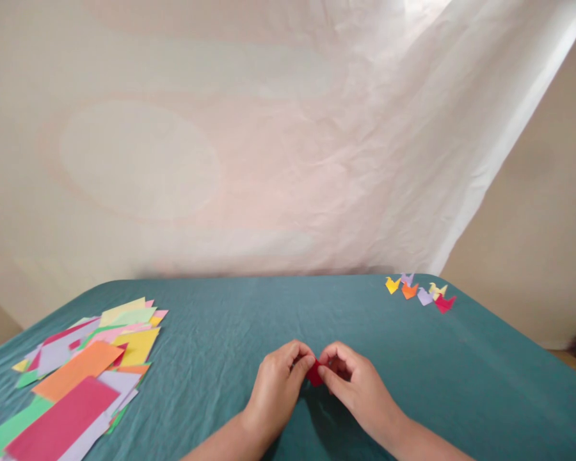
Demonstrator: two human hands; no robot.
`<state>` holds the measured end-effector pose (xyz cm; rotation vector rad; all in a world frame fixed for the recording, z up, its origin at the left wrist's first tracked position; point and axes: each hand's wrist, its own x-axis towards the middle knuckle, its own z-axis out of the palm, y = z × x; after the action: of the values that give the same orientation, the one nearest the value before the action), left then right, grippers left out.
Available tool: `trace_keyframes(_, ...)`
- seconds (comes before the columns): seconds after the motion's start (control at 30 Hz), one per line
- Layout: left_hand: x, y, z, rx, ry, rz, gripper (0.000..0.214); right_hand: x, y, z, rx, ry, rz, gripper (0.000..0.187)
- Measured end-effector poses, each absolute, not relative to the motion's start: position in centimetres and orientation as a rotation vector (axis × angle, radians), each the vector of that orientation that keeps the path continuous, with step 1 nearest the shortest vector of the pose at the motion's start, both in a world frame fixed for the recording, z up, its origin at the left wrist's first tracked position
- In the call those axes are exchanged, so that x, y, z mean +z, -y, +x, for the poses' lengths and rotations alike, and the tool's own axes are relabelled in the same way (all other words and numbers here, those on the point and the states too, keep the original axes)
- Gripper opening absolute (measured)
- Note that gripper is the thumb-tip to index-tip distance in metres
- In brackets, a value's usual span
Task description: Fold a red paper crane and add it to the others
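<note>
A small piece of folded red paper [315, 374] is pinched between my two hands, a little above the cloth near the middle front of the table. My left hand [281, 381] grips its left side between thumb and forefinger. From the right, my right hand [352, 384] pinches the other side, with its remaining fingers curled in. Fingertips cover much of the paper, so its full folded shape is hidden. Beneath the hands, a shadow falls on the green cloth.
Loose coloured paper sheets [77, 410] lie overlapping at the left. Several small folded paper birds [409, 291] in yellow, orange, lilac and red stand at the far right corner. A green cloth [211, 358] covers the table, and a pale sheet [278, 160] hangs behind it.
</note>
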<state>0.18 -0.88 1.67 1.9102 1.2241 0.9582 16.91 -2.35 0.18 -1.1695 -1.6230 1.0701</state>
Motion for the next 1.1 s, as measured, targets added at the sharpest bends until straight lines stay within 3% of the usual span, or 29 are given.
trace_keyframes(0.43,1.58,0.1,-0.03,1.09,-1.146,1.701,0.014,0.26,1.9,17.7,1.196,1.669,-1.046,0.026)
trace_keyframes(0.87,1.99,0.55,0.1,1.129,-1.14,1.741,0.01,0.09,1.78,17.6,1.033,1.591,-1.229,0.019)
trace_keyframes(1.1,1.84,0.47,0.39,1.02,-1.241,1.768,0.006,0.12,2.09,17.44,0.854,1.663,-1.185,0.005)
